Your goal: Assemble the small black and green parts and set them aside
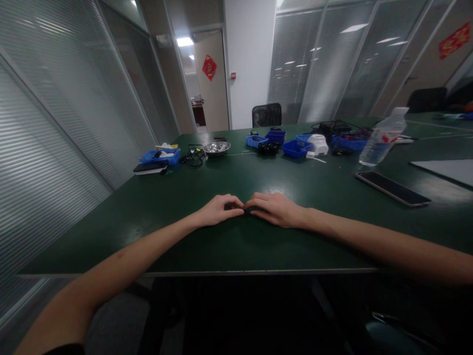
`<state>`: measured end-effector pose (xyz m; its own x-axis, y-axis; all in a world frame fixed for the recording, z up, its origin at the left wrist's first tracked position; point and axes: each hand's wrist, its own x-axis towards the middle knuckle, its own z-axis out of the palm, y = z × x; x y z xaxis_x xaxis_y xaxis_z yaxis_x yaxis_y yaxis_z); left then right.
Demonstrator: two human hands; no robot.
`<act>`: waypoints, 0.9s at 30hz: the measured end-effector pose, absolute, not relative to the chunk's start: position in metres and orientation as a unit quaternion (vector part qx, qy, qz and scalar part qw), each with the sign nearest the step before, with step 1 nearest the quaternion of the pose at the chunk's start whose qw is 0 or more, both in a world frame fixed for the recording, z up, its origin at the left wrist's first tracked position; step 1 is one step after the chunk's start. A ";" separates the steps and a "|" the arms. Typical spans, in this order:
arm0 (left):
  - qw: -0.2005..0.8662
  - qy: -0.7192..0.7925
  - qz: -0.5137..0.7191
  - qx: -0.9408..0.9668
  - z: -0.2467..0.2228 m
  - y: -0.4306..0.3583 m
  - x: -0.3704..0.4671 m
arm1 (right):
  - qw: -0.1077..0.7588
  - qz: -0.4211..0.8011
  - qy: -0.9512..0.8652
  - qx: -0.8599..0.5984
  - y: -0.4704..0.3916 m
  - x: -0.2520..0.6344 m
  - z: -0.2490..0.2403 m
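Both hands meet low over the green table [185, 197], near its front middle. My left hand [218, 209] pinches one end of a small dark object [247, 211] between thumb and fingertips. From the other side, my right hand [275, 208] closes its fingers on the same object. Fingers cover most of it, and against the dark tabletop its kind cannot be made out. Both forearms reach in over the front edge of the table.
Farther back stand blue trays [295, 149], a metal bowl [217, 148], black cables [195, 157] and a white object [318, 144]. On the right are a water bottle [382, 138], a phone [392, 188] and a pale sheet [447, 170]. A notebook [150, 169] lies at left.
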<state>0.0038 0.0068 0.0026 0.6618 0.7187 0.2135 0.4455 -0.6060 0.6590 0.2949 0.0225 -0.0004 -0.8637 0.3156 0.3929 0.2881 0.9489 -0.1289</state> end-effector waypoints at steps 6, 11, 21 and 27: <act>0.256 0.336 0.246 0.872 0.003 0.004 0.008 | 0.198 0.038 -0.968 -0.151 0.021 0.294 0.002; 0.237 0.321 0.252 0.882 0.005 0.002 0.006 | 0.211 0.041 -0.963 -0.161 0.021 0.293 0.002; 0.228 0.307 0.246 0.891 0.007 0.001 0.004 | 0.221 0.022 -0.958 -0.180 0.022 0.294 0.002; 0.242 0.291 0.231 0.896 0.013 0.001 -0.004 | 0.234 0.023 -0.955 -0.179 0.021 0.296 0.001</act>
<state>-0.0041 0.0009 0.0134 0.7242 0.6334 0.2725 0.4105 -0.7136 0.5677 0.2963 0.0210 0.0015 -0.8257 0.3533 0.4398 0.3319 0.9346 -0.1277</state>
